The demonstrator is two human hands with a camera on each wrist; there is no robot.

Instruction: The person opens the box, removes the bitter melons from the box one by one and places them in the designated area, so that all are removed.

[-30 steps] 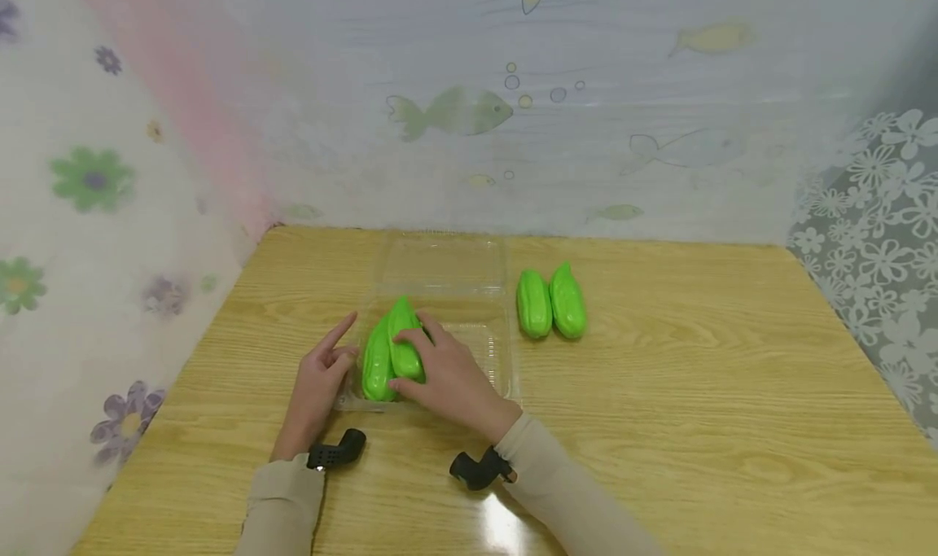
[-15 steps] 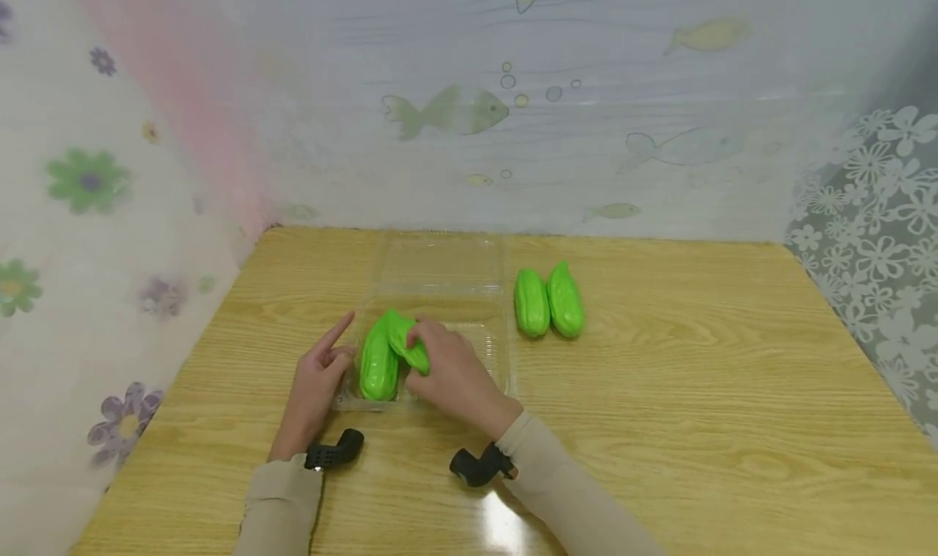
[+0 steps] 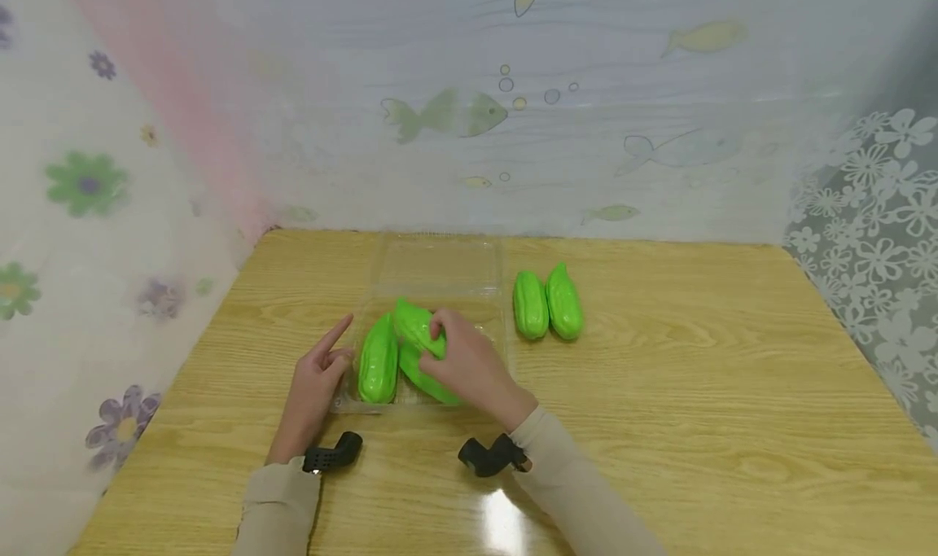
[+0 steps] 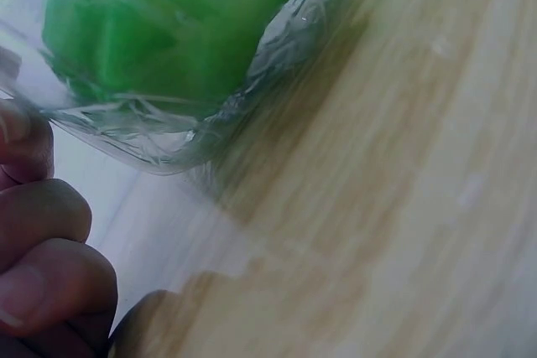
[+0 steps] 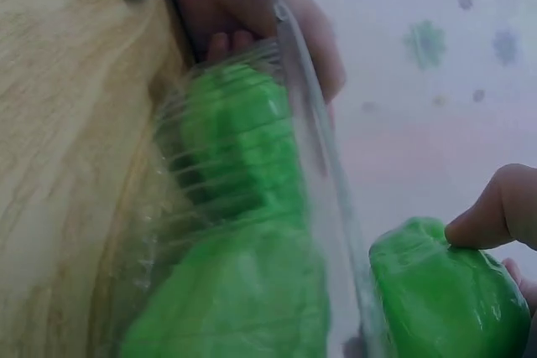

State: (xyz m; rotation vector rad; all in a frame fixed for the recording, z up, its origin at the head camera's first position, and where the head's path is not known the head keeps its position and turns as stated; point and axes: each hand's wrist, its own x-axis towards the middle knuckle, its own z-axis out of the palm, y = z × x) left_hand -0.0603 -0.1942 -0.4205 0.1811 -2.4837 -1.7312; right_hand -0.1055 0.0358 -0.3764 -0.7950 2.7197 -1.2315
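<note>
In the head view a clear plastic container [image 3: 443, 264] lies opened out on the table. Within it sits a green, ridged, pointed toy vegetable [image 3: 377, 365] at the left, and a second green toy vegetable [image 3: 427, 379] slants beside it. My right hand [image 3: 476, 369] pinches a third toy vegetable [image 3: 416, 324] above that slanted one; in the right wrist view this held toy vegetable [image 5: 445, 299] is above the container's rim. My left hand [image 3: 315, 381] holds the container's left edge, forefinger extended, other fingers curled. The left wrist view has those fingers [image 4: 59, 282] beside the clear wall.
Two more green toy vegetables [image 3: 547, 304] lie side by side on the wooden table [image 3: 696, 377], right of the container. A wall sheet [image 3: 440, 181] with fish drawings stands behind the table, and flowered sheets flank it.
My right hand has lifted its toy vegetable and shifted slightly right with it. The slanted toy vegetable beneath has come into view. My left hand has stayed in place.
</note>
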